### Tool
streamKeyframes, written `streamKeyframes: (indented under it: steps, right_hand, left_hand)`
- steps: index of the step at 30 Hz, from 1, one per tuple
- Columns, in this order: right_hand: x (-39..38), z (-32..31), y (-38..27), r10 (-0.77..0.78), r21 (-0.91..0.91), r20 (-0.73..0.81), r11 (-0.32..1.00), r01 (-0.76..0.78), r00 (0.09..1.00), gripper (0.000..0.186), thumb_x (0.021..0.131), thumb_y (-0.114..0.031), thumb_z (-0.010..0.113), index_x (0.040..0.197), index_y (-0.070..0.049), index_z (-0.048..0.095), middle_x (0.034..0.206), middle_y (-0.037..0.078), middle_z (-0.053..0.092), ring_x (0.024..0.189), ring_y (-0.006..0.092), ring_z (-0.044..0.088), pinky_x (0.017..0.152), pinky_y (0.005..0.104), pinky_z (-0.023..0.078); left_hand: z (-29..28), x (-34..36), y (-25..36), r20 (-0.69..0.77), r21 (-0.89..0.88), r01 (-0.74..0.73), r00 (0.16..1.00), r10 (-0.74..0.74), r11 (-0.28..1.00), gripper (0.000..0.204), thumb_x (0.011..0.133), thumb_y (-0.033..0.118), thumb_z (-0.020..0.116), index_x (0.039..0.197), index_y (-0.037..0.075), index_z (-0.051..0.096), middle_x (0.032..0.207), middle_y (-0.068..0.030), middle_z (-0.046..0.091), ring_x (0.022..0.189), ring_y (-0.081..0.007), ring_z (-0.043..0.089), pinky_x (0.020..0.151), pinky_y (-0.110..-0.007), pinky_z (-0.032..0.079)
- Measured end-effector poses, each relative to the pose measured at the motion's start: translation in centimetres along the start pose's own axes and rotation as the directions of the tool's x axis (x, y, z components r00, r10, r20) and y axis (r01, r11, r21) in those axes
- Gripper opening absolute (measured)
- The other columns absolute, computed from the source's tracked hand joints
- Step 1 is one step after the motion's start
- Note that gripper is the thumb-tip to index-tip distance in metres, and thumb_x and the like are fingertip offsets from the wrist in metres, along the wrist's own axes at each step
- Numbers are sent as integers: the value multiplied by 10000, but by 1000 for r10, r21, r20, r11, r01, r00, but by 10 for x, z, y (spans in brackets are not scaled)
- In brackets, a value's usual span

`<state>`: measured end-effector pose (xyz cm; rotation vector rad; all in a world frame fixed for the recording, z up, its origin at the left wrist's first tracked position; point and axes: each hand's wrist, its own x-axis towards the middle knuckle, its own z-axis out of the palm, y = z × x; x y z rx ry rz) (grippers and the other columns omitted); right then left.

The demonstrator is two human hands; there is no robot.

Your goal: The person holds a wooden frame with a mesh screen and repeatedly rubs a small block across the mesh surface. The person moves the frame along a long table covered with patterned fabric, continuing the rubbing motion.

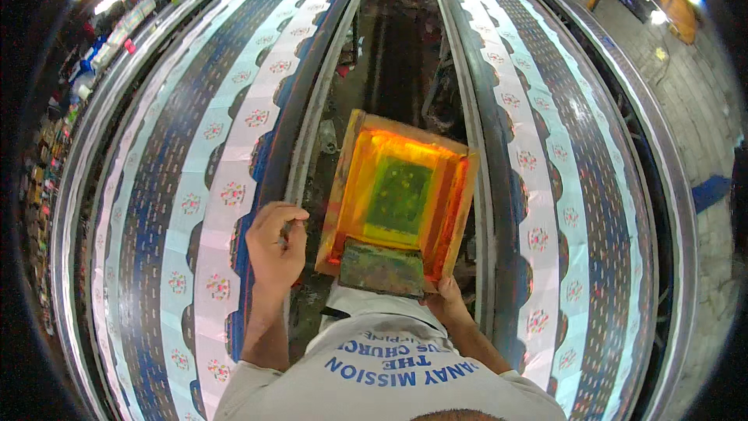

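In front of my body is a wooden-framed printing screen (401,195), tilted, with orange-yellow margins and a green middle that bears a faint pattern. A dark, stained flat block (380,269), perhaps a squeegee, lies across its near end. My right hand (449,301) grips the frame at the near right corner; part of that hand is hidden under it. To the left of the frame, apart from it, my left hand (276,243) is raised near the left table's edge. Its fingers are curled in toward the thumb, and whether they hold anything small cannot be made out.
Long printing tables flank me, carrying pale pink fabric pieces (226,222) and light-blue pieces (575,253) with scalloped edges and small floral prints. Metal rails (467,101) edge the narrow aisle. Assorted containers (86,78) line the far left; a blue item (710,192) lies on the right-hand floor.
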<state>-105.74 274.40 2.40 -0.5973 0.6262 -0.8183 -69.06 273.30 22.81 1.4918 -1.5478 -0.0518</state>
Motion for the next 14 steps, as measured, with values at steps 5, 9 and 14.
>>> streamKeyframes:
  steps: [5,9,14]
  right_hand:
    - [108,-19,-53,-65,138,-182,986,91,981,996,847,-677,897,1554,-109,486,1248,34,683,985,185,722,641,359,639]
    - [205,-56,-86,-120,175,-202,972,156,972,973,869,-635,899,1581,-126,474,1321,33,678,1095,212,711,739,391,645]
    - [332,-67,-151,-240,20,-299,966,258,923,965,919,-596,873,1627,-120,422,1479,74,620,1305,253,664,1042,404,595]
  left_hand:
    - [60,124,5,-6,-281,-105,994,107,954,176,796,-34,724,934,75,732,914,-93,705,723,-165,536,618,-293,421]
    - [117,231,-21,60,-517,-172,970,236,838,174,743,-8,704,886,91,695,887,-76,680,741,-181,547,666,-319,403]
    - [185,375,-78,227,-848,-24,887,403,530,137,785,72,709,920,94,706,927,-86,679,825,-209,600,730,-355,431]
